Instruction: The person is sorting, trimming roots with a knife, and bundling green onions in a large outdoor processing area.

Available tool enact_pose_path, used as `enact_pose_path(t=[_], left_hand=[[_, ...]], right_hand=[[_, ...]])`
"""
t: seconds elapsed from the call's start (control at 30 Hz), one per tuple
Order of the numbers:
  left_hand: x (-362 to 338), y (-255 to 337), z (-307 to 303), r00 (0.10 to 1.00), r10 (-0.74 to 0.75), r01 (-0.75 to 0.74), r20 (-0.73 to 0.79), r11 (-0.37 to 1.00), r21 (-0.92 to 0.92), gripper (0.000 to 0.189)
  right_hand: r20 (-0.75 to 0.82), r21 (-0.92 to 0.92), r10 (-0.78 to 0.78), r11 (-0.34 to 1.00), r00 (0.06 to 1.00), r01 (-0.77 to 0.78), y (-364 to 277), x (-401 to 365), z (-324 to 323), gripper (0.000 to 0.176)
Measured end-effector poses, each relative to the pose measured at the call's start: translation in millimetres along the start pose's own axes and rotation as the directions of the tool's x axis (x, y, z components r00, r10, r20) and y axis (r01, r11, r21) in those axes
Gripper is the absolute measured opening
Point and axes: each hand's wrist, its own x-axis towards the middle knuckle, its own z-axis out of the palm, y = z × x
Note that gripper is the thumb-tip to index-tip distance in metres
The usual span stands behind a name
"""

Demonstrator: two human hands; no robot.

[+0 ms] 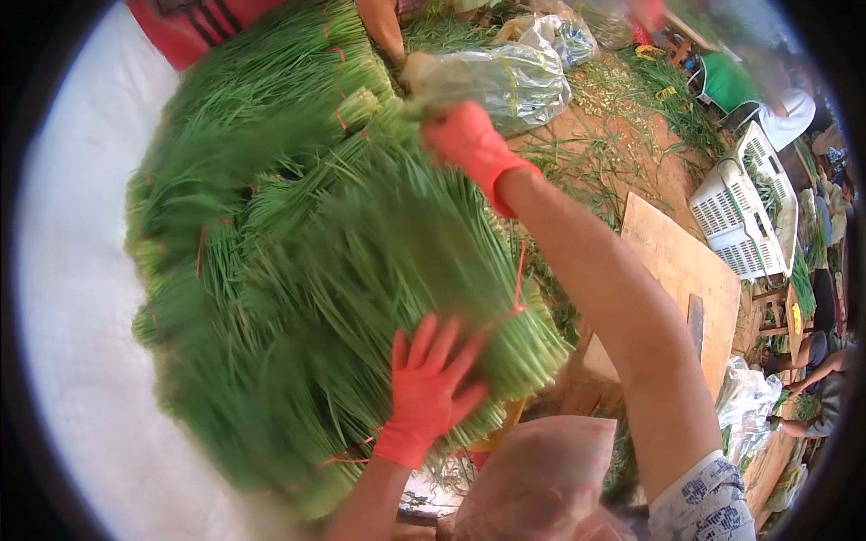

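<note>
Long green stalks, bundled with thin red ties, lie in a large pile across the left and middle of the view. My left hand, in an orange-red glove, rests on the lower part of the pile with its fingers spread. My right hand, gloved alike, is closed at the pile's upper right edge, beside the pale ends of a bundle. The fingers there are blurred, and what they hold cannot be made out. A red tie circles the bundle between my two hands.
White sheeting borders the pile on the left. A wooden board with a dark blade lies at the right, below a white crate. Silvery plastic bags stand at the top, near another person's arm. More people are at the far right.
</note>
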Motion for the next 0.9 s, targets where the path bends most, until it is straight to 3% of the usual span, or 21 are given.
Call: enact_pose_path(t=[0.03, 0.1, 0.17, 0.2, 0.3, 0.37, 0.43, 0.47, 0.5, 0.53, 0.57, 0.6, 0.67, 0.73, 0.8, 0.83, 0.87, 0.9], left_hand=[[1, 0, -1, 1.0, 0.0, 0.0, 0.009, 1.0, 0.0, 0.08], [1, -1, -3, 1.0, -0.002, 0.002, 0.022, 1.0, 0.008, 0.08], [1, -4, -1, 1.0, 0.003, -0.003, 0.028, 1.0, 0.019, 0.08], [1, -3, -4, 0.999, -0.002, 0.002, 0.048, 1.0, 0.011, 0.079], [3, -2, -9, 0.994, -0.02, 0.01, 0.107, 0.995, 0.096, 0.08], [1, -4, -7, 0.996, 0.012, -0.024, 0.091, 0.991, 0.133, 0.079], [-2, -16, -1, 0.995, 0.062, -0.077, 0.077, 0.972, 0.221, 0.079], [-2, -12, -9, 0.994, 0.085, -0.096, 0.074, 0.982, 0.16, 0.08], [-3, -19, -7, 0.992, 0.085, -0.101, 0.088, 0.976, 0.192, 0.077], [-6, -34, -1, 0.985, 0.169, -0.17, 0.024, 0.973, 0.157, 0.073], [-2, -48, 2, 0.973, 0.232, -0.232, 0.017, 0.96, 0.155, 0.07], [1, -62, 6, 0.954, 0.299, -0.296, 0.002, 0.944, 0.145, 0.069], [8, -66, 1, 0.955, 0.288, -0.295, 0.064, 0.942, 0.16, 0.068], [21, -67, -18, 0.959, 0.241, -0.274, 0.152, 0.926, 0.261, 0.068], [30, -58, -37, 0.96, 0.13, -0.23, 0.247, 0.869, 0.438, 0.069], [32, -40, -49, 0.965, 0.148, -0.234, 0.216, 0.857, 0.459, 0.07], [28, -16, -15, 0.971, 0.169, -0.229, 0.166, 0.852, 0.471, 0.07], [23, 14, -30, 0.974, 0.182, -0.226, 0.136, 0.842, 0.489, 0.071]], right_hand=[[0.034, 0.215, 0.08, 0.973, 0.996, -0.085, -11, 8, -13, 0.019], [-0.018, 0.454, -0.038, 0.89, 0.999, 0.042, -35, 20, -40, 0.02], [-0.065, 0.477, -0.106, 0.87, 0.992, 0.124, -73, 3, -75, 0.02], [-0.095, 0.482, -0.135, 0.861, 0.986, 0.164, -87, -7, -93, 0.021], [0.017, 0.368, -0.187, 0.914, 0.982, 0.168, -102, -63, -144, 0.023], [0.044, 0.43, -0.258, 0.877, 0.965, 0.214, -81, -141, -169, 0.026], [0.004, 0.286, -0.147, 0.948, 0.989, 0.14, -59, -232, -190, 0.029], [-0.115, 0.174, -0.171, 0.966, 0.979, 0.189, -52, -287, -198, 0.029], [-0.092, -0.02, -0.184, 0.983, 0.979, 0.183, -20, -338, -204, 0.028], [-0.198, 0.164, -0.163, 0.967, 0.967, 0.196, 14, -387, -193, 0.026], [-0.249, 0.009, -0.093, 0.995, 0.964, 0.098, 43, -447, -188, 0.022], [-0.224, 0.039, 0.11, 0.994, 0.968, -0.104, 58, -510, -183, 0.02], [-0.252, -0.115, 0.24, 0.954, 0.938, -0.275, 110, -620, -157, 0.02], [-0.131, -0.204, 0.562, 0.791, 0.816, -0.577, 140, -712, -134, 0.026], [0.0, -0.379, 0.565, 0.763, 0.825, -0.523, 95, -787, -158, 0.032], [0.076, -0.47, 0.564, 0.747, 0.822, -0.47, 67, -807, -175, 0.035], [-0.054, -0.365, 0.539, 0.773, 0.84, -0.519, 81, -824, -189, 0.038], [-0.169, -0.239, 0.525, 0.799, 0.834, -0.552, 60, -835, -203, 0.041]])
